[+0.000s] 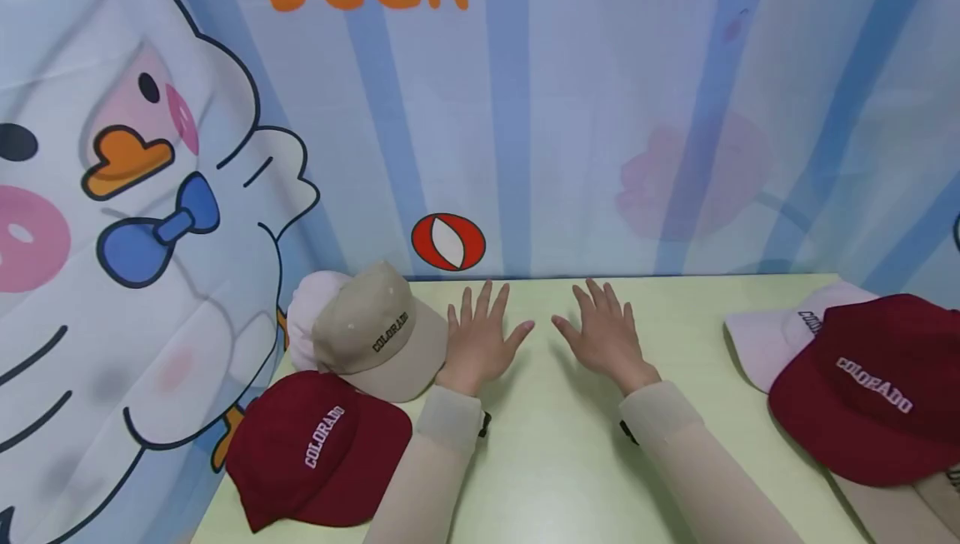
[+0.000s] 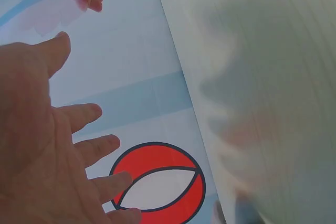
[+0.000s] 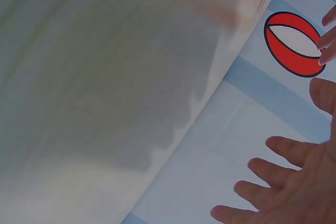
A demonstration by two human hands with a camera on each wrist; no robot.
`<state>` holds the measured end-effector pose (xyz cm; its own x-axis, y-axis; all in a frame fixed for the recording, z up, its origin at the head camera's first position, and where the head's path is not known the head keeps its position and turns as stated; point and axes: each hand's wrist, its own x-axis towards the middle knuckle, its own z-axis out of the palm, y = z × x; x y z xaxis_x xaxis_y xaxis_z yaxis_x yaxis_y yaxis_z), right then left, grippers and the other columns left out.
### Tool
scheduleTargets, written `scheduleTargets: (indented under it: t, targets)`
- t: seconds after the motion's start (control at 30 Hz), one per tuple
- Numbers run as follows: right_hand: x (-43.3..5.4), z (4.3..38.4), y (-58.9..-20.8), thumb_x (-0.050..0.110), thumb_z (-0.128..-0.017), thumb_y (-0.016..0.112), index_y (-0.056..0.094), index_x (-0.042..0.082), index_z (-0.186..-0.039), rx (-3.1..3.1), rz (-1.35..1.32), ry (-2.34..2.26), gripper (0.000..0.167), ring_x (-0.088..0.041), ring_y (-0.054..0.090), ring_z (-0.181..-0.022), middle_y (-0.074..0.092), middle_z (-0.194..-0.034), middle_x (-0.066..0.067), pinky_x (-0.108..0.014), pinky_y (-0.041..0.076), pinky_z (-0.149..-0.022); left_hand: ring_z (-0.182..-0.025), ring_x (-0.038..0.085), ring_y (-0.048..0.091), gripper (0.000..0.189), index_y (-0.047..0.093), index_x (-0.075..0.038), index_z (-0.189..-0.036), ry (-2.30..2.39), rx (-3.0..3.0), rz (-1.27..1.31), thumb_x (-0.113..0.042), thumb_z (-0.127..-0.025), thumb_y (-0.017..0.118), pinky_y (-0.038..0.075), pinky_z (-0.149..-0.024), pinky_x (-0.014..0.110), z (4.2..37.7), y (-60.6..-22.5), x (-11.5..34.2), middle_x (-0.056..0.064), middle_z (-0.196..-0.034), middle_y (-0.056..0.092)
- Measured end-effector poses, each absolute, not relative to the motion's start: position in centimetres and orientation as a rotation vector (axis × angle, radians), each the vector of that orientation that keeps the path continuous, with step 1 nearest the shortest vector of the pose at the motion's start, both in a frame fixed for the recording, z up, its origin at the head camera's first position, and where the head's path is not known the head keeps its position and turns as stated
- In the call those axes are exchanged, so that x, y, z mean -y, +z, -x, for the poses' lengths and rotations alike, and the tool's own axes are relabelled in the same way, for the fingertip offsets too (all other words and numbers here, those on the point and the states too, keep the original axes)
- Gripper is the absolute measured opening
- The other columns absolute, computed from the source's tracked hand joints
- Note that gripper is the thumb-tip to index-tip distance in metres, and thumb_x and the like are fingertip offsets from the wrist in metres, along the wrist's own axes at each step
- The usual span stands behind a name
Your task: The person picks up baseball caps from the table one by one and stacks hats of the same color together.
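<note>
My left hand [image 1: 480,346] is held over the table with its fingers spread, holding nothing. Right beside it on the left is a beige cap [image 1: 367,319] lettered COLORADO, which its edge overlaps in the head view. My right hand [image 1: 603,337] mirrors it, fingers apart and palm down, also holding nothing. Both wrist views show the palms above the tabletop, with the left fingers [image 2: 97,148] and right fingers [image 3: 273,174] straight. A dark red cap [image 1: 315,448] lies nearer on the left. Over on the right, another dark red cap [image 1: 870,394] overlaps a white cap [image 1: 761,336].
Behind the beige cap a pale pinkish-white cap [image 1: 315,311] shows in part. Under the right dark red cap a beige brim [image 1: 873,506] sticks out. A printed cloth backdrop [image 1: 570,127] stands along the far edge of the pale yellow table [image 1: 555,461].
</note>
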<state>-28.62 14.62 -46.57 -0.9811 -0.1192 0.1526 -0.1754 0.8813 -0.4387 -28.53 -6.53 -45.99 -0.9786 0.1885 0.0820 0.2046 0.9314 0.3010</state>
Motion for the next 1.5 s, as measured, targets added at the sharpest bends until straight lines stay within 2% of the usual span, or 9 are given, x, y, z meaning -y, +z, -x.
scheduleTargets:
  t: [0.23,0.4,0.57,0.73,0.97,1.17,1.3,1.4,1.5]
  targets:
    - [-14.0,28.7,-46.3,0.042,-0.106,0.053,0.039,0.0,-0.156,2.848,-0.225,0.842,0.067,-0.043,0.019,-0.158,0.029,-0.167,-0.024,-0.064,0.02,-0.126,-0.161,0.04,0.008,0.08,0.02,-0.026,-0.167,-0.488,3.032,0.272,-0.067,-0.102,0.043,0.009,-0.127,0.066,28.5,-45.6,6.7,0.008,-0.174,0.017]
    - [-12.9,28.4,-46.2,0.041,-0.105,0.054,0.04,0.004,-0.157,2.84,-0.217,1.06,0.065,-0.044,0.027,-0.154,0.032,-0.166,-0.022,-0.063,0.028,-0.122,-0.16,0.041,0.012,0.08,0.022,-0.025,-0.166,-0.45,3.017,0.235,-0.068,-0.102,0.043,0.011,-0.126,0.068,28.5,-44.9,7.4,0.01,-0.173,0.02]
    - [-11.2,28.4,-46.4,0.044,-0.106,0.054,0.042,0.01,-0.157,2.815,-0.155,1.528,0.062,-0.041,0.036,-0.151,0.038,-0.163,-0.018,-0.061,0.035,-0.119,-0.16,0.042,0.016,0.08,0.025,-0.022,-0.166,-0.408,2.982,0.177,-0.068,-0.102,0.042,0.015,-0.125,0.069,28.7,-43.6,9.2,0.012,-0.172,0.024]
    - [-8.9,28.8,-46.7,0.037,-0.107,0.055,0.043,0.007,-0.156,2.629,-0.056,2.153,0.059,-0.037,0.049,-0.145,0.047,-0.159,-0.017,-0.052,0.044,-0.116,-0.157,0.045,0.022,0.077,0.03,-0.013,-0.163,-0.452,2.922,0.073,-0.06,-0.104,0.046,0.018,-0.125,0.067,28.5,-41.5,11.9,0.017,-0.169,0.027]
    - [-5.6,28.6,-47.7,0.025,-0.109,0.05,0.037,-0.002,-0.156,2.326,-0.042,2.704,0.056,-0.042,0.049,-0.143,0.043,-0.159,-0.026,-0.051,0.043,-0.117,-0.157,0.044,0.019,0.079,0.025,-0.005,-0.163,-0.586,2.858,-0.16,-0.051,-0.104,0.051,0.014,-0.124,0.071,28.1,-39.1,15.7,0.022,-0.168,0.025]
    - [-2.7,28.1,-48.6,0.024,-0.108,0.051,0.036,-0.005,-0.155,2.162,0.028,2.932,0.058,-0.045,0.05,-0.141,0.042,-0.157,-0.032,-0.052,0.046,-0.114,-0.155,0.05,0.015,0.078,0.024,-0.002,-0.161,-0.731,2.768,-0.413,-0.046,-0.103,0.051,0.011,-0.119,0.077,27.7,-38.4,18.8,0.027,-0.166,0.023]
    - [-1.3,27.8,-49.1,0.021,-0.109,0.046,0.032,-0.005,-0.158,2.111,-0.015,3.031,0.058,-0.049,0.046,-0.143,0.037,-0.158,-0.036,-0.053,0.046,-0.115,-0.154,0.053,0.011,0.084,0.019,0.005,-0.161,-0.799,2.757,-0.541,-0.046,-0.103,0.05,0.009,-0.117,0.08,27.3,-38.5,20.5,0.032,-0.165,0.02]
    - [-0.7,27.7,-49.4,0.019,-0.109,0.042,0.027,-0.008,-0.158,2.071,-0.075,3.085,0.058,-0.05,0.044,-0.144,0.035,-0.158,-0.037,-0.054,0.043,-0.117,-0.152,0.057,0.015,0.087,0.014,0.009,-0.161,-0.835,2.783,-0.581,-0.047,-0.104,0.047,0.011,-0.116,0.08,27.2,-38.7,21.3,0.036,-0.162,0.022]
    - [-0.4,27.7,-49.5,0.017,-0.109,0.04,0.025,-0.011,-0.157,2.021,-0.1,3.124,0.057,-0.05,0.043,-0.145,0.036,-0.157,-0.038,-0.054,0.042,-0.118,-0.146,0.059,0.024,0.085,0.014,0.011,-0.16,-0.846,2.82,-0.577,-0.046,-0.105,0.045,0.021,-0.115,0.078,27.2,-39.0,21.6,0.038,-0.159,0.027]
